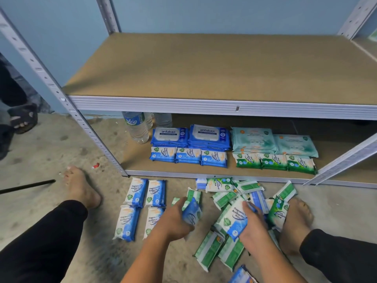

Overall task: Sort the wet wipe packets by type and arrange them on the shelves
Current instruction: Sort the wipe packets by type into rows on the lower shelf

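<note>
My left hand (175, 218) grips a blue and white wipe packet (191, 213) just above the floor. My right hand (254, 225) grips another blue packet (233, 219) on top of a loose heap of green and blue packets (242, 203). To the left, several blue packets (142, 205) lie in neat pairs on the floor. On the bottom shelf (138, 162), blue antabax packs (191, 135) and teal packs (273, 141) sit behind a row of small blue packets (188, 157) and small green packets (274, 163).
The middle shelf board (214, 66) is bare. A water bottle (136, 127) stands at the bottom shelf's left end. My bare feet (81, 186) flank the heap. A black rod (26, 186) lies on the floor at left, and another person's sandalled foot (22, 119) is at far left.
</note>
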Demonstrator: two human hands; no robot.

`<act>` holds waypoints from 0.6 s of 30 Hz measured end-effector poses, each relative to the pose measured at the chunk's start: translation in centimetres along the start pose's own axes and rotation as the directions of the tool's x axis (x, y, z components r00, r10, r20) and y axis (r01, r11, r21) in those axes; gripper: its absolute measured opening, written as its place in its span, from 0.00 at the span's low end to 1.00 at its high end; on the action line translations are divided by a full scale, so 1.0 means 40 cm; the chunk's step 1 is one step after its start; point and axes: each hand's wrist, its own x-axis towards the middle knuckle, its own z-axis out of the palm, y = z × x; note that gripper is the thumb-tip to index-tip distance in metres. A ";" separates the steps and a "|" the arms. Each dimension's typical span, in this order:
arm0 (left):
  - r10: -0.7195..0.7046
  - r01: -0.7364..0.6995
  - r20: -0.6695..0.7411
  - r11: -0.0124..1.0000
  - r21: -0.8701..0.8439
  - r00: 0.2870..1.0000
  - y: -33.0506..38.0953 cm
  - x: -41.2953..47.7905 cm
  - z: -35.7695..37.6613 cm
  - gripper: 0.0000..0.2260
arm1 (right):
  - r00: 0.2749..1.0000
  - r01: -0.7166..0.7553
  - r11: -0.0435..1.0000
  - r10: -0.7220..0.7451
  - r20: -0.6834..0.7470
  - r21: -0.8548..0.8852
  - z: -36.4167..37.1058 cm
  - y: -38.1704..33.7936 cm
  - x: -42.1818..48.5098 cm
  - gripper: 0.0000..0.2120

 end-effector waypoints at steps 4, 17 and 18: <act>0.084 -0.097 -0.230 0.994 -0.045 0.970 0.020 -0.007 0.025 0.29 | 0.999 -0.007 0.992 0.014 0.050 -0.125 0.015 0.013 -0.009 0.22; -0.048 -0.051 -0.151 0.806 -0.590 0.987 -0.030 0.056 0.012 0.15 | 0.987 0.136 0.885 -0.083 0.135 -0.446 0.055 0.054 0.015 0.24; -0.047 -0.037 -0.131 0.819 -0.573 0.990 -0.036 0.074 0.015 0.19 | 0.988 0.139 0.879 -0.091 0.124 -0.457 0.057 0.056 0.026 0.25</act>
